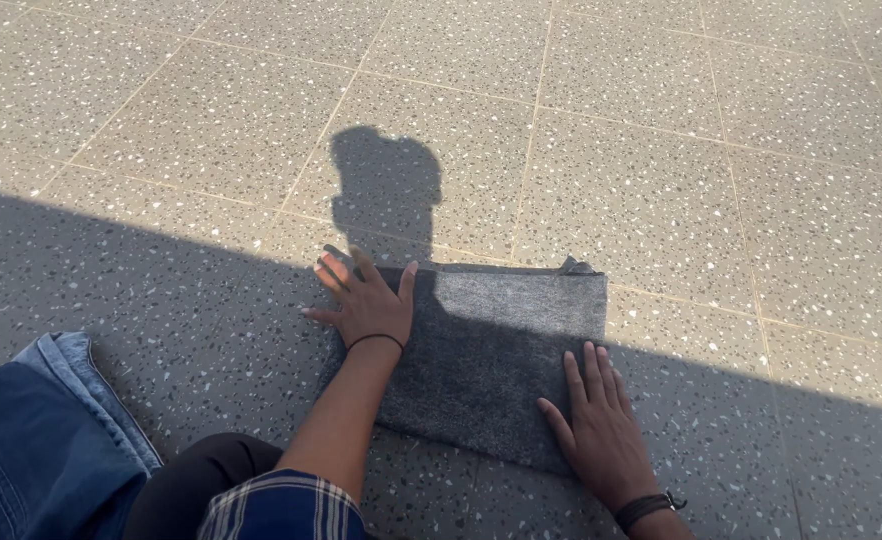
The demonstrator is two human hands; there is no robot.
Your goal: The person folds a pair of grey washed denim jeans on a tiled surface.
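We see the lower half of the scene in deep shadow, so the near edge of the folded grey cloth (pixel 491 350) is hard to trace against the speckled floor (pixel 661 130). A small corner of fabric sticks up at the cloth's 1 o'clock corner; what lies folded beneath the top layer is hidden. At 8 o'clock the frame cuts off a heap of blue denim (pixel 31 440), and at 6 o'clock a dark knee and a plaid sleeve (pixel 281 510) are only partly in view. The right forearm leaves the frame at the bottom edge.

The cloth lies flat on the floor just below the middle of the view, half in sun at its far side. Our left hand (pixel 366 300) rests at its 9 o'clock edge, palm down, fingers spread and open, some of them on the floor beyond the cloth; a thin black band circles the wrist. Our right hand (pixel 601 430) presses flat at the cloth's 5 o'clock corner, fingers straight and close together, pointing toward 12 o'clock, gripping nothing. A dark bracelet sits on that wrist.
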